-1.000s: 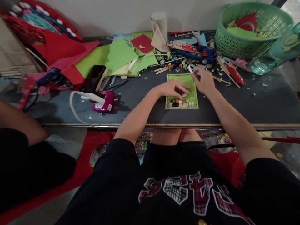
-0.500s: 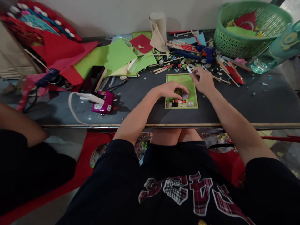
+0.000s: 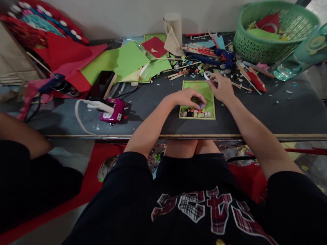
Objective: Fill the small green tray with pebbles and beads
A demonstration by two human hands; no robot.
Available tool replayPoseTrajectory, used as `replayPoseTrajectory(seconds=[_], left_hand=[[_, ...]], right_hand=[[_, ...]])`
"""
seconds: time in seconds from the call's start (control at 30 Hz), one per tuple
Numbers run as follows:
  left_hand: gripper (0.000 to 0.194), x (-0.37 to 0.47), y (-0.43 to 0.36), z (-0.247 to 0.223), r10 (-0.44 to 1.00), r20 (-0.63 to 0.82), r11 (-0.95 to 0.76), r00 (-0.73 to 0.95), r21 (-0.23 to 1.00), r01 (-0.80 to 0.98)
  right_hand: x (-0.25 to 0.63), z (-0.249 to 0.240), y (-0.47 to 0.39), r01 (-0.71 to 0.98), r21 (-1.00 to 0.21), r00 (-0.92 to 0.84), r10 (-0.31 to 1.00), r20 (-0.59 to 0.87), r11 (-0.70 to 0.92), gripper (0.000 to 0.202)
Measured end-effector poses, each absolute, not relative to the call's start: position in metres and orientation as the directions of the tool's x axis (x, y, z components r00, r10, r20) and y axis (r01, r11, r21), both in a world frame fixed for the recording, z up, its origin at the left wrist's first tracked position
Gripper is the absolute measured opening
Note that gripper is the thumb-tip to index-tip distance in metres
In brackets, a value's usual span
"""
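A green panel [image 3: 201, 86] with a thin pale stick border lies near the table's front edge. Along its lower side sit rows of small coloured stones [image 3: 196, 114], red, black, yellow and white. My left hand [image 3: 190, 98] curls over the panel, thumb and fingers closed around a purplish-grey stone [image 3: 202, 106] just above those rows. At the panel's upper right corner, my right hand [image 3: 221, 86] pinches a narrow white ring [image 3: 207, 75] that resembles a tape roll. Its other fingers are bent, and part of the ring is hidden behind them.
Behind the panel lie scattered stones, sticks and a blue glue gun [image 3: 226, 58]. A green basket [image 3: 263, 44] and a teal bottle [image 3: 301, 58] stand at right. Leftward are coloured paper [image 3: 131, 61], a phone [image 3: 103, 85] and a purple power adapter [image 3: 112, 112]. Another person's arm [image 3: 22, 136] shows at far left.
The panel has shifted very slightly to the left. My left thumb has moved a little over the purplish-grey stone, covering more of it. My right hand keeps its grip on the white ring.
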State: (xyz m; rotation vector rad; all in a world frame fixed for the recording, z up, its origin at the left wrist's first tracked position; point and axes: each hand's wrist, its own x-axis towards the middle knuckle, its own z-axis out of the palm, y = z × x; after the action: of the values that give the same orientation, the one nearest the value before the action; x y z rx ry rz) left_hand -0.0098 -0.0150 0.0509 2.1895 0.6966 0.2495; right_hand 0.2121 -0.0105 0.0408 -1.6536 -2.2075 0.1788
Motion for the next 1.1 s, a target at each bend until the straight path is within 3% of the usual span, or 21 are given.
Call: replayPoseTrajectory(seconds=[0.23, 0.5, 0.7, 0.97, 1.1], left_hand=[[0.044, -0.012, -0.010, 0.047, 0.551, -0.021, -0.522, 0.834, 0.772, 0.364], [0.048, -0.012, -0.002, 0.031, 0.721, 0.300, -0.575, 0.625, 0.762, 0.298], [0.062, -0.011, 0.005, 0.015, 0.773, 0.537, -0.633, 0.338, 0.629, 0.450], [0.054, -0.002, 0.003, 0.006, 0.649, 0.699, -0.699, 0.301, 0.390, 0.599], [0.052, 0.003, -0.001, 0.007, 0.626, 0.717, -0.698, 0.305, 0.341, 0.630]], right_hand=[[0.222, 0.020, 0.004, 0.795, -0.397, -0.291, 0.862, 0.415, 0.459, 0.049], [0.218, 0.026, 0.000, 0.753, -0.390, -0.348, 0.824, 0.447, 0.530, 0.047], [0.213, 0.024, -0.004, 0.558, -0.627, -0.327, 0.839, 0.435, 0.543, 0.046], [0.202, 0.015, -0.004, 0.312, -0.786, -0.330, 0.837, 0.438, 0.534, 0.048], [0.200, 0.016, -0.005, 0.334, -0.781, -0.281, 0.847, 0.451, 0.527, 0.043]])
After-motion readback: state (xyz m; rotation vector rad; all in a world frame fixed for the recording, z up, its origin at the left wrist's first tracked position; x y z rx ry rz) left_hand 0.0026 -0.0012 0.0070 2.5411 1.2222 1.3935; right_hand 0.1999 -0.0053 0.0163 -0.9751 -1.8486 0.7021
